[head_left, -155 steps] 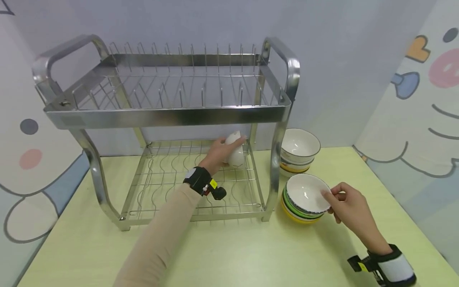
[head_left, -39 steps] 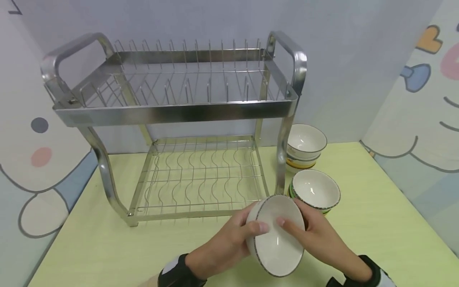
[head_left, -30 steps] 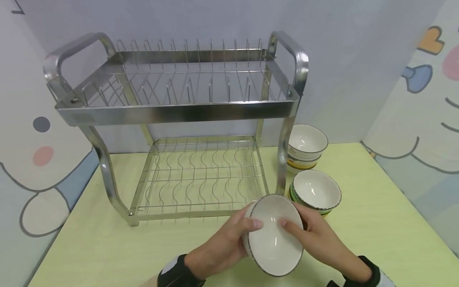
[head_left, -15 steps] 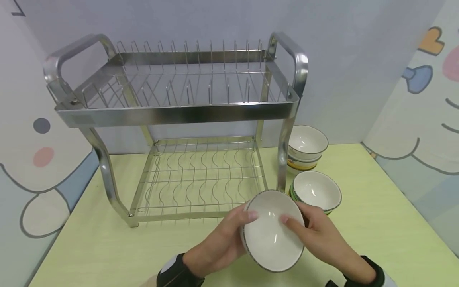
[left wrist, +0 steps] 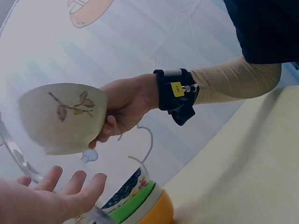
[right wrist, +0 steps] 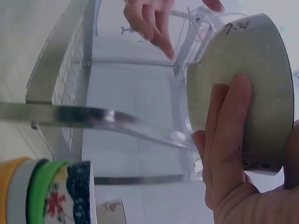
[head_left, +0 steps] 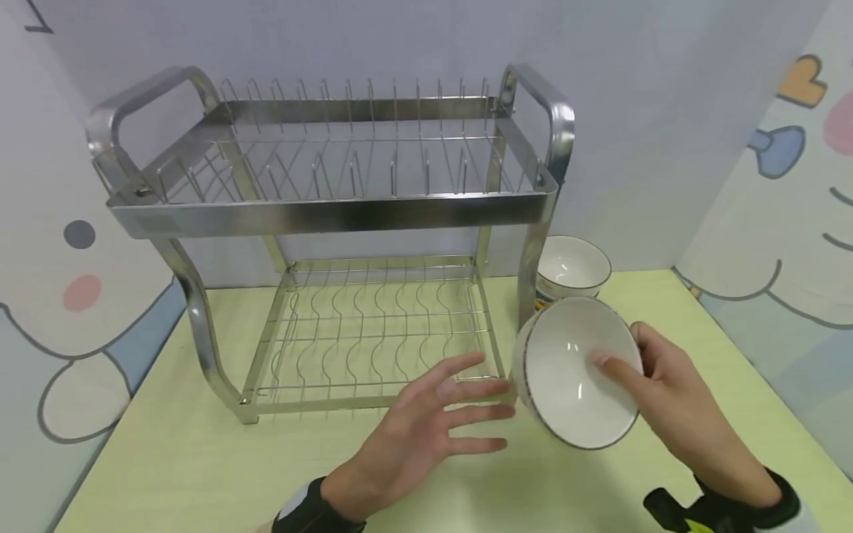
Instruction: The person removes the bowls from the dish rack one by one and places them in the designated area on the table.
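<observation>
My right hand [head_left: 673,392] grips a white bowl [head_left: 580,374] by its right side, thumb inside and fingers against the outer wall. The bowl is tilted, with its inside facing the head camera. A brown leafy sprig shows on its outer wall in the left wrist view. Left of the bowl, my left hand [head_left: 426,429] is spread with straight fingers, holding nothing. In the head view the held bowl hides the near bowl stack; the left wrist view shows that stack [left wrist: 140,200] lower down, with navy floral, green, white and orange bowls.
A two-tier metal dish rack [head_left: 333,215] stands at left centre, its right front leg close to the held bowl. Another bowl stack [head_left: 574,265] stands behind, by the wall. Pale yellow tabletop [head_left: 200,474] spreads in front of the rack.
The left hand, earlier inside the lower rack with a white bowl and then gripping a bowl with the right hand, has let go. The right hand has carried the bowl right and up.
</observation>
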`<state>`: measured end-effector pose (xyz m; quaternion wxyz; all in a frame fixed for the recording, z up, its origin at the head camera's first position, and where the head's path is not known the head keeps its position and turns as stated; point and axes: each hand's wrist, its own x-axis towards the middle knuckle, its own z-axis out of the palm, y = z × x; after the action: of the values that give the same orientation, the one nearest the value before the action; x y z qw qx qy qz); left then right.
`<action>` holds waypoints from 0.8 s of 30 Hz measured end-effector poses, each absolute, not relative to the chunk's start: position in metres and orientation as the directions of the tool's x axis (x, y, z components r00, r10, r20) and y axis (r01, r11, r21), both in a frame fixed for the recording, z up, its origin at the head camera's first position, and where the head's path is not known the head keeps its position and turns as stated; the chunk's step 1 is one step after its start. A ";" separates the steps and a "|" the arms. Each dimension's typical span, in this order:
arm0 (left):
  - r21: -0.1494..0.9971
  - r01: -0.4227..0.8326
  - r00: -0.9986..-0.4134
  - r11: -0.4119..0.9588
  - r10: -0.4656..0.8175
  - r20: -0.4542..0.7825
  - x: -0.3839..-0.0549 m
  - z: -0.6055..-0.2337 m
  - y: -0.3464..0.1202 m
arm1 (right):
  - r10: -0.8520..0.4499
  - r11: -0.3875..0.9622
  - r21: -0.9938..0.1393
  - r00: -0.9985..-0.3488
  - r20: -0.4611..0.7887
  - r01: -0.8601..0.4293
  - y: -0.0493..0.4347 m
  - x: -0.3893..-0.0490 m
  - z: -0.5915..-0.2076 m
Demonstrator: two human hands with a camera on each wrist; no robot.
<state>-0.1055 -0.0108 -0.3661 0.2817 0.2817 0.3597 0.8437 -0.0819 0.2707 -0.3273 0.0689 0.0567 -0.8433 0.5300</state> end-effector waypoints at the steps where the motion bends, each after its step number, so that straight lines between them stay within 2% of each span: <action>1: 0.770 -0.258 -0.686 -0.583 0.672 0.279 -0.107 -0.366 -0.014 | 0.005 0.447 -0.882 -0.986 0.169 -0.149 0.276 -0.084 -0.326; 9: 0.783 -0.209 -0.741 -0.586 0.617 0.264 -0.116 -0.371 -0.045 | 0.141 0.558 -0.830 -0.986 0.085 0.008 0.311 -0.103 -0.332; 14: 0.787 -0.204 -0.763 -0.583 0.598 0.246 -0.117 -0.378 -0.057 | 0.132 0.583 -0.812 -0.989 0.069 0.021 0.321 -0.116 -0.344; 20: 0.792 -0.208 -0.769 -0.575 0.596 0.231 -0.115 -0.385 -0.063 | 0.157 0.754 -0.656 -0.979 0.128 0.035 0.332 -0.126 -0.355; 24: 0.795 -0.204 -0.770 -0.571 0.595 0.229 -0.113 -0.389 -0.065 | 0.157 0.779 -0.625 -0.981 0.112 0.053 0.337 -0.130 -0.358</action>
<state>-0.1132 -0.0651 -0.3888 0.2347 0.2446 0.3995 0.8518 -0.1296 0.3371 -0.3578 0.0790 -0.0559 -0.9398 0.3277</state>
